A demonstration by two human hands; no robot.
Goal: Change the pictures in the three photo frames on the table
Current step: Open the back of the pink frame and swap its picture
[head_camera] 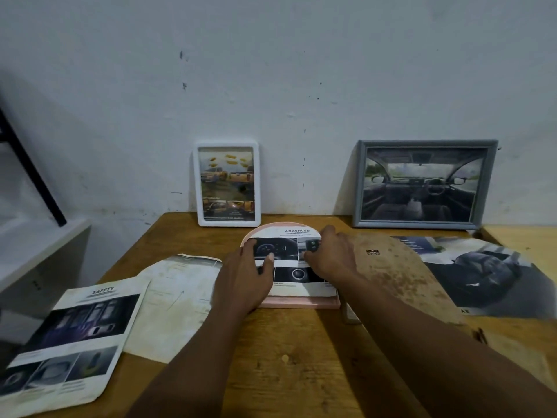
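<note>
A pink arch-topped photo frame [301, 303] lies flat in the middle of the wooden table [286, 357]. On it lies an arch-cut picture [294, 236] headed "ADVANCED" with car dashboard photos. My left hand [244, 276] presses on the picture's left side with fingers spread. My right hand [330, 254] rests on its right side, fingertips on the paper. A white frame [227, 184] with a picture of yellow trucks leans upright against the wall. A grey frame [422, 184] showing a car interior leans against the wall at the right.
A brown backing board [401, 276] lies right of the pink frame, over a dark car brochure page [488, 273]. At the left lie a "SAFETY" page [78, 336] and a pale arch-cut sheet [174, 300]. A white shelf [36, 251] stands off the table's left edge.
</note>
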